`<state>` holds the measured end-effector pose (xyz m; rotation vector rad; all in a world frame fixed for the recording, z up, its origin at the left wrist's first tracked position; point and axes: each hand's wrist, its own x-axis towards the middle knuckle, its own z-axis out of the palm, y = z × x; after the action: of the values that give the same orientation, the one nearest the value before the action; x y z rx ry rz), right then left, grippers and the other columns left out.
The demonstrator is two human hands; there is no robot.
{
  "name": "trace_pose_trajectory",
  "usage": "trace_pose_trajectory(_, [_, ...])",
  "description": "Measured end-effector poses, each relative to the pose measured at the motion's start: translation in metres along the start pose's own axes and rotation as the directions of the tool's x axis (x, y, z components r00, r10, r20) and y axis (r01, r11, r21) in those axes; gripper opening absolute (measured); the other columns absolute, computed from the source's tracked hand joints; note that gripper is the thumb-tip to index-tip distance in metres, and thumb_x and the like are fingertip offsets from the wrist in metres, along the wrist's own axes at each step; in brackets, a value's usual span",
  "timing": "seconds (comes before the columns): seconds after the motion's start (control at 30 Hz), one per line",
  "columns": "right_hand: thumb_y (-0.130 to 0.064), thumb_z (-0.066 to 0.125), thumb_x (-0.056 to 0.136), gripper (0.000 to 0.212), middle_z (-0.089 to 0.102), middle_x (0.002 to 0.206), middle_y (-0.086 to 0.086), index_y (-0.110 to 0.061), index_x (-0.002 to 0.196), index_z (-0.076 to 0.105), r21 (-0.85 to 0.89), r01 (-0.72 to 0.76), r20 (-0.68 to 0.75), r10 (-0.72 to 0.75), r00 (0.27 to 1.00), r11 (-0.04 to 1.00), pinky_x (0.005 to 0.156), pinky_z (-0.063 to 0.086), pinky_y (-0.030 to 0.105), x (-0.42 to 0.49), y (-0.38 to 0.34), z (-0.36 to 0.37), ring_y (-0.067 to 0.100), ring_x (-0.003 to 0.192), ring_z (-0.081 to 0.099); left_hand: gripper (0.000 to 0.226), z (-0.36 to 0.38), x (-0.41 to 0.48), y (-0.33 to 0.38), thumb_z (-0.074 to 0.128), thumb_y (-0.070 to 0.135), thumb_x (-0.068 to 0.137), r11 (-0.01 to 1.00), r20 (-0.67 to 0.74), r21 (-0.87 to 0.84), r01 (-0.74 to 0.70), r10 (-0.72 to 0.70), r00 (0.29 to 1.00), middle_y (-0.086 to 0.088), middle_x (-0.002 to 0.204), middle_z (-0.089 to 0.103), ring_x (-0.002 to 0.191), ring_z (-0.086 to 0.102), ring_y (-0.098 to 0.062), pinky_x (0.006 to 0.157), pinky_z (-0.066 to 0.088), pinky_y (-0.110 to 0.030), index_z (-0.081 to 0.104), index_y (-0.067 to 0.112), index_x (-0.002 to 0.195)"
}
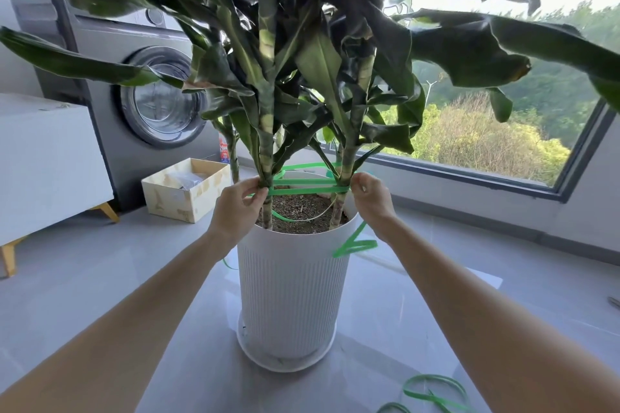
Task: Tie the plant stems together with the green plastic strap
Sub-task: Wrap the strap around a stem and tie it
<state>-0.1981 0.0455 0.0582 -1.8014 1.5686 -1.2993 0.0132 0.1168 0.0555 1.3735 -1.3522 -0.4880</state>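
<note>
**potted_pete:** Where's the green plastic strap right now?

**leafy_lou:** It's looped a few times around the stems, just above the soil in the white pot. The left hand pinches it right against the left stem, I'd guess to pin the wraps so they don't slide. The right hand has its fingers curled, pinching the strap just past the right stem, probably for tension.

**potted_pete:** And the slack?

**leafy_lou:** The loose tail hangs over the pot rim below the right hand, and there's a spare coil on the floor. I can't see a knot, so the tying looks like what's left. Wrapping low makes sense too, since higher up the leaves get in the way.
</note>
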Motion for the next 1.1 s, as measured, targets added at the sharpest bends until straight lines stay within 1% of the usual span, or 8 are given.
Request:
trace_pose_trajectory(0.07, [-0.015,0.050,0.097,0.023,0.066,0.111,0.013,-0.005,0.109,0.067,0.054,-0.008,-0.017,0.009,1.000,0.999,0.085,0.043,0.031,-0.001,0.002,-0.003,0.024,0.100,0.058,0.024,0.000,0.001,0.000,0.057,0.008,0.092,1.000,-0.006,0.004,-0.003,0.003,1.000,-0.001,0.100,0.066,0.088,0.063,-0.011,0.093,0.045,-0.026,0.065,0.006,0.114])
trace_pose_trajectory(0.23, [-0.016,0.062,0.091,0.022,0.069,0.108,0.009,-0.009,0.109,0.071,0.186,-0.043,-0.110,0.064,0.992,0.982,0.075,0.038,0.017,0.001,0.005,0.000,0.011,0.088,0.057,0.023,-0.001,0.001,0.000,0.058,0.008,0.091,1.000,-0.002,0.007,-0.005,0.005,1.000,-0.001,0.101,0.067,0.090,0.062,-0.012,0.089,0.044,-0.023,0.066,0.007,0.113])
trace_pose_trajectory(0.47, [-0.015,0.069,0.086,0.024,0.068,0.099,0.011,-0.008,0.109,0.071,0.165,-0.039,-0.201,0.072,0.977,0.986,0.083,0.050,0.030,0.002,0.002,0.002,0.020,0.085,0.060,0.024,-0.002,0.000,0.001,0.058,0.010,0.091,1.000,-0.005,0.005,0.005,-0.005,1.000,0.000,0.103,0.067,0.094,0.062,-0.013,0.093,0.042,-0.025,0.066,0.008,0.114])
trace_pose_trajectory(0.6, [-0.015,0.068,0.087,0.025,0.067,0.100,0.011,-0.007,0.111,0.070,0.157,-0.059,-0.219,0.093,0.971,0.986,0.083,0.046,0.025,-0.003,0.001,0.006,0.013,0.081,0.053,0.025,-0.001,-0.002,0.003,0.058,0.009,0.091,1.000,-0.014,0.008,0.013,-0.013,1.000,0.000,0.102,0.066,0.094,0.061,-0.012,0.093,0.041,-0.024,0.065,0.008,0.116])
trace_pose_trajectory(0.7, [-0.013,0.068,0.086,0.026,0.068,0.104,0.011,-0.005,0.111,0.070,0.227,-0.077,-0.233,0.131,0.964,0.971,0.092,0.047,0.026,-0.007,-0.001,0.007,0.011,0.084,0.054,0.027,-0.002,-0.002,0.004,0.058,0.009,0.091,1.000,-0.010,-0.001,0.020,-0.020,1.000,-0.003,0.107,0.067,0.095,0.060,-0.012,0.095,0.041,-0.025,0.065,0.008,0.117])
trace_pose_trajectory(0.83, [-0.014,0.068,0.086,0.028,0.066,0.102,0.011,-0.005,0.113,0.069,0.202,-0.071,-0.233,0.119,0.965,0.977,0.069,0.037,0.006,-0.009,-0.001,0.006,0.003,0.068,0.048,0.027,-0.002,-0.003,0.005,0.058,0.008,0.091,1.000,-0.002,-0.014,0.028,-0.028,1.000,-0.005,0.110,0.067,0.096,0.060,-0.012,0.096,0.041,-0.026,0.064,0.007,0.118])
trace_pose_trajectory(0.93, [-0.014,0.068,0.086,0.029,0.064,0.098,0.013,-0.005,0.113,0.068,0.196,-0.074,-0.237,0.120,0.964,0.978,0.059,0.035,-0.001,-0.010,0.000,0.005,0.001,0.063,0.044,0.027,-0.002,-0.002,0.005,0.058,0.008,0.091,0.999,-0.002,-0.013,0.030,-0.030,1.000,-0.005,0.111,0.068,0.096,0.060,-0.012,0.095,0.041,-0.025,0.064,0.007,0.118])
trace_pose_trajectory(1.1, [-0.019,0.070,0.085,0.030,0.066,0.099,0.011,-0.009,0.113,0.069,0.185,-0.101,-0.235,0.143,0.961,0.978,0.075,0.039,0.018,-0.015,-0.001,0.007,0.013,0.081,0.050,0.028,-0.002,-0.003,0.005,0.058,0.008,0.091,0.999,0.002,-0.011,0.039,-0.039,0.999,-0.006,0.113,0.067,0.102,0.062,-0.016,0.099,0.041,-0.028,0.064,0.007,0.118])
